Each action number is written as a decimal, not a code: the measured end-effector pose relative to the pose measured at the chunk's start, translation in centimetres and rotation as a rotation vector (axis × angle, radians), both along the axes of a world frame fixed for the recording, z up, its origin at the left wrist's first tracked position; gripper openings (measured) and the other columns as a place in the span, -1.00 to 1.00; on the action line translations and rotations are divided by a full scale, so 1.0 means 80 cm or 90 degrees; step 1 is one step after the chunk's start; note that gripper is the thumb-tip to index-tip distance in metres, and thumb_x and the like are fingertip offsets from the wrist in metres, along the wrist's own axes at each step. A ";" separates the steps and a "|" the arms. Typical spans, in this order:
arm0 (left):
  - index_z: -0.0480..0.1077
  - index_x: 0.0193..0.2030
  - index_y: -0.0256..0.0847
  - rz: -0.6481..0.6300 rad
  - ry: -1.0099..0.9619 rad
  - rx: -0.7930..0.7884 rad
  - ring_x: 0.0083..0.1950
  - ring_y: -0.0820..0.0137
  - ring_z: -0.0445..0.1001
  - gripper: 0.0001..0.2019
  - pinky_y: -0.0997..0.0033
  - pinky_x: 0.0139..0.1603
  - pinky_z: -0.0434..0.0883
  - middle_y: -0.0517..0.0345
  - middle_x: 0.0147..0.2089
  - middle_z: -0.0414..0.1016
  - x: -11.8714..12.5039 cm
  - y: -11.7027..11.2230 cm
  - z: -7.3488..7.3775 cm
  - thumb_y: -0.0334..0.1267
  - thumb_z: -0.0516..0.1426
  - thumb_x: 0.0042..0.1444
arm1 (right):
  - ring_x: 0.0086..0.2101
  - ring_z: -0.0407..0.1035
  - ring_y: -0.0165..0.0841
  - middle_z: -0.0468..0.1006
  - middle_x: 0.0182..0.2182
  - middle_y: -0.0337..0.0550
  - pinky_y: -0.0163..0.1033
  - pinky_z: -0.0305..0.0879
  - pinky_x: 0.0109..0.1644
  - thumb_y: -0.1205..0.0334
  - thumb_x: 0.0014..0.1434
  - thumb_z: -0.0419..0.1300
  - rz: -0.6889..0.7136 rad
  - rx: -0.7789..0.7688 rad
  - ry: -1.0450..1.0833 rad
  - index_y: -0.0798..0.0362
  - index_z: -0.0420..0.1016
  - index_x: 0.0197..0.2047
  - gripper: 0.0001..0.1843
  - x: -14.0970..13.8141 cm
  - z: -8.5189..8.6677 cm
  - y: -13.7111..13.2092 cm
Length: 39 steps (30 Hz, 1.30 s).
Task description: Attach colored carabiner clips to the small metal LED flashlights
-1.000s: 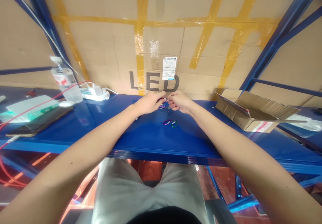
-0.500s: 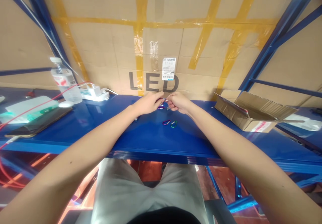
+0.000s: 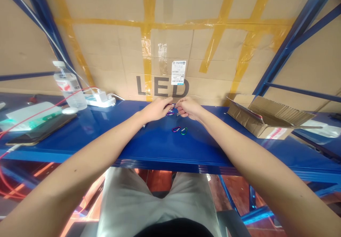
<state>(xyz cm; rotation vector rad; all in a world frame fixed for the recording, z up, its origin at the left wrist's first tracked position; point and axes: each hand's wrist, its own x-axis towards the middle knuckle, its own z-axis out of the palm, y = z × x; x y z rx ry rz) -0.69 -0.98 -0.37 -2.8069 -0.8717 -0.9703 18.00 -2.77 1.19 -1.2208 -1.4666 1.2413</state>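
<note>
My left hand (image 3: 159, 108) and my right hand (image 3: 188, 107) meet near the back of the blue table, fingers pinched close together. Between the fingertips is a small shiny piece, mostly covered and too small to name. Just below the fingers lie several coloured carabiners (image 3: 170, 113), partly hidden by my left hand. Nearer to me, a purple carabiner (image 3: 176, 129) and a green carabiner (image 3: 184, 131) rest side by side. A small metal piece (image 3: 144, 126) shows at the edge of my left forearm.
An open cardboard box (image 3: 274, 132) stands on the right of the blue table (image 3: 170, 150). To the left are a plastic bottle (image 3: 69, 89), a power strip (image 3: 102, 101), a phone (image 3: 39, 132) and a red cable. A large cardboard sheet (image 3: 119, 59) closes the back.
Almost nothing differs. Both hands stay pinched together in the same spot, and the carabiners lie where they were.
</note>
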 end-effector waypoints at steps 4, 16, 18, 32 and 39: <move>0.22 -0.29 -0.14 0.014 0.017 0.017 -0.32 0.30 0.41 -0.83 0.36 -0.33 0.21 0.10 -0.34 0.41 0.001 0.002 -0.003 -0.28 -0.03 0.38 | -0.65 -0.04 -0.58 0.10 -0.65 -0.35 -0.44 -0.19 -0.66 0.62 0.14 0.07 -0.010 0.008 -0.014 0.04 0.14 -0.50 -0.67 -0.002 -0.001 0.000; 0.35 -0.16 -0.15 0.094 0.028 0.005 -0.21 0.20 0.49 -0.86 0.31 -0.28 0.23 0.04 -0.24 0.53 -0.005 0.009 -0.007 -0.26 -0.01 0.38 | -0.69 0.03 -0.55 0.13 -0.71 -0.34 -0.40 -0.14 -0.68 0.61 0.14 0.10 -0.039 0.029 -0.071 0.02 0.12 -0.54 -0.63 -0.007 -0.001 0.000; 0.39 -0.14 -0.14 0.070 0.002 -0.032 -0.19 0.23 0.50 -0.87 0.31 -0.23 0.28 0.08 -0.21 0.55 -0.011 0.012 -0.005 -0.24 0.02 0.36 | -0.68 0.07 -0.54 0.16 -0.70 -0.33 -0.40 -0.11 -0.67 0.58 0.17 0.12 -0.004 0.040 -0.090 0.04 0.17 -0.52 -0.66 0.000 0.000 0.001; 0.30 -0.12 -0.17 -0.005 -0.195 -0.279 -0.29 0.38 0.44 -0.84 0.36 -0.28 0.39 0.18 -0.28 0.44 -0.009 0.021 -0.005 -0.29 0.18 0.19 | -0.50 0.46 -0.43 0.55 -0.53 -0.17 -0.36 0.38 -0.41 0.37 0.34 0.23 0.141 0.193 -0.267 0.13 0.47 -0.39 -0.78 0.015 -0.007 0.017; 0.44 -0.22 -0.23 -0.021 -0.208 -0.305 -0.16 0.31 0.52 -0.90 0.28 -0.16 0.42 0.07 -0.19 0.56 -0.014 0.024 0.000 -0.34 0.18 0.09 | -0.44 0.48 -0.42 0.60 -0.50 -0.16 -0.36 0.38 -0.33 0.57 0.19 0.19 0.126 0.196 -0.257 0.16 0.55 -0.44 -0.78 0.023 -0.010 0.022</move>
